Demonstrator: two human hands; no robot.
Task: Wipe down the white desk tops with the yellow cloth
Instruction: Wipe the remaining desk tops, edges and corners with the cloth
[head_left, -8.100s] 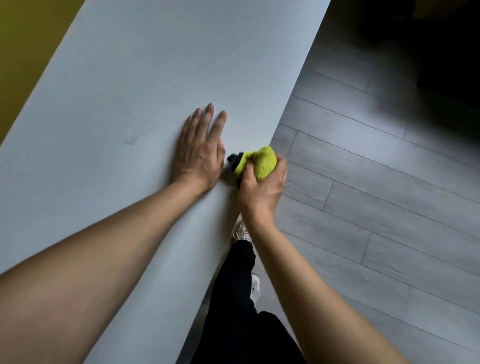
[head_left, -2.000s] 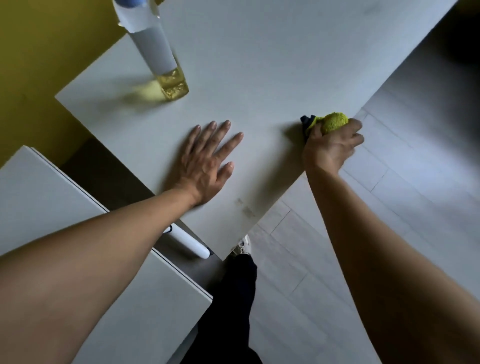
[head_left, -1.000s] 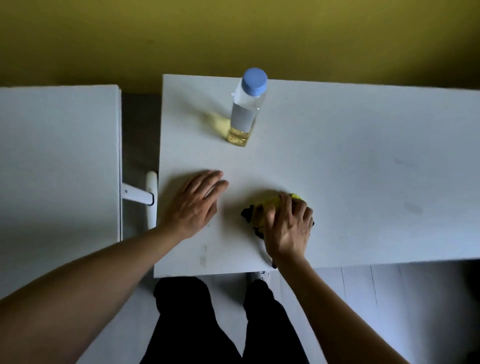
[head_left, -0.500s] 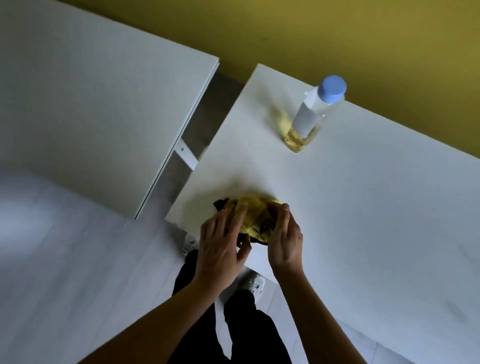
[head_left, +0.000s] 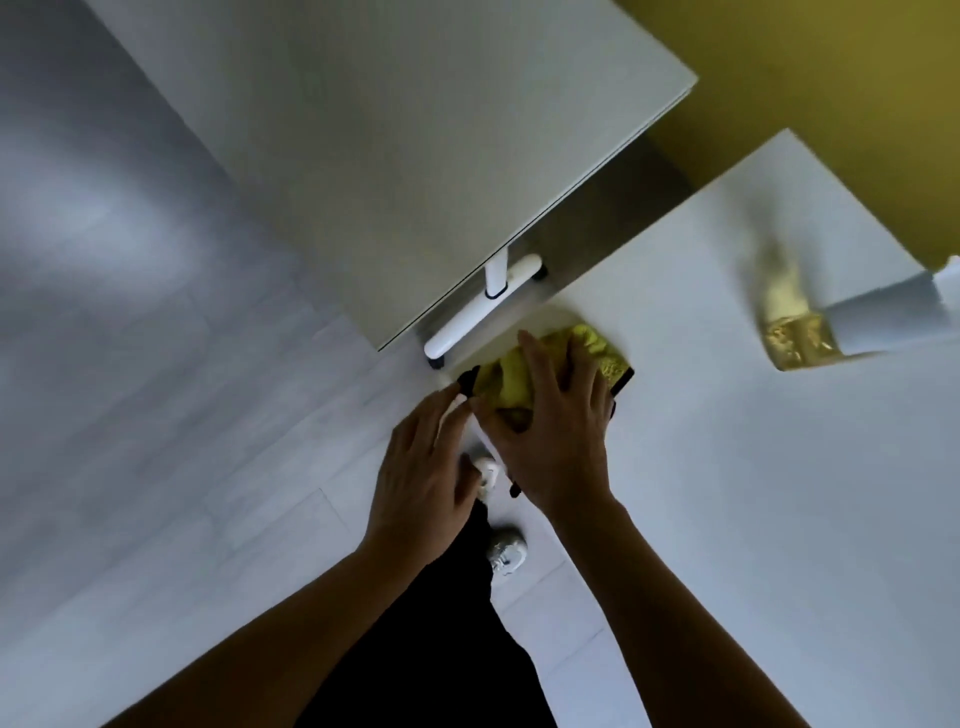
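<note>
The yellow cloth (head_left: 597, 347), bunched and with a dark edge, lies on the near left corner of the right white desk (head_left: 753, 467). My right hand (head_left: 556, 436) rests on top of it with fingers spread, pressing it to the desk top. My left hand (head_left: 423, 473) is beside it, just off the desk's corner, its fairly straight fingers reaching to the cloth's dark edge. A second white desk (head_left: 415, 130) stands to the left across a narrow gap.
A clear bottle (head_left: 852, 322) with yellowish liquid stands, blurred, at the far right of the right desk. A white desk foot bar (head_left: 475, 325) shows in the gap. Behind is a yellow wall (head_left: 831, 67); below are grey floorboards (head_left: 156, 415) and my legs and shoes.
The view has swung left, so the left desk fills more of the frame. The cloth has spread wider on the corner under my right hand. My left hand has drawn back to the corner's edge.
</note>
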